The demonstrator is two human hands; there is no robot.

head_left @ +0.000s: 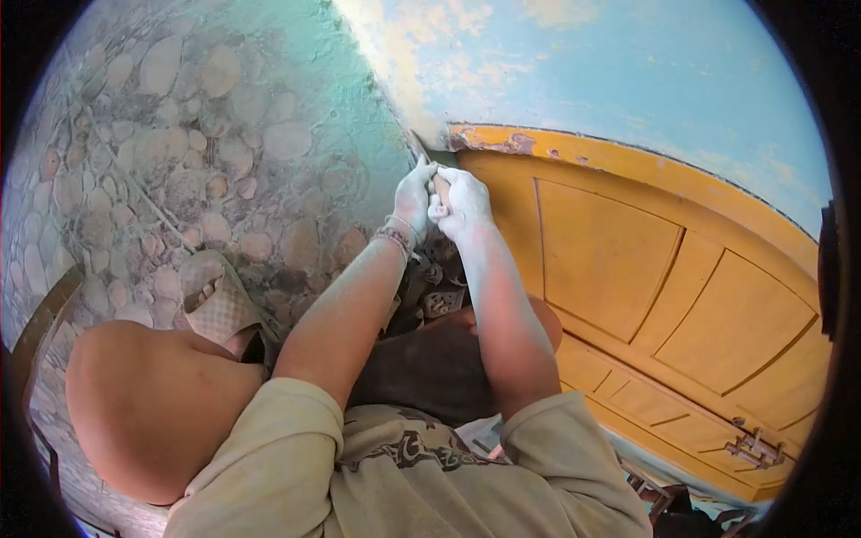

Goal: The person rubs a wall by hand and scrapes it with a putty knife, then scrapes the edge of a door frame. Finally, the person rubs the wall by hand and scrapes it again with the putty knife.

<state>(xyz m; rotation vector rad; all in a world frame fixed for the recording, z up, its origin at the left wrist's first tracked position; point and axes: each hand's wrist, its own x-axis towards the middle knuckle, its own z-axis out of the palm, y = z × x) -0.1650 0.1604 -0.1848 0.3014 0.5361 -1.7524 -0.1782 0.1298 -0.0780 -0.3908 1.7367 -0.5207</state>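
Observation:
Both my hands are coated in white dust and meet at the wall corner beside the door frame. My right hand (pixel 465 202) is closed round the tan handle of what looks like a scraper (pixel 441 188). Its thin blade points up into the corner, with the tip hard to make out. My left hand (pixel 413 195) is closed at the front of the tool, its thumb and fingers up against the blade end and touching my right hand. The blue wall (pixel 592 67) shows flaking, whitish patches just above.
A yellow panelled door (pixel 610 255) with a metal bolt (pixel 755 450) stands at my right; its frame (pixel 556 148) has chipped paint. Rough stonework (pixel 224 161) lies to the left. My foot in a checked sandal (pixel 217 305) is below it. A curved metal bar (pixel 45 323) is at the far left.

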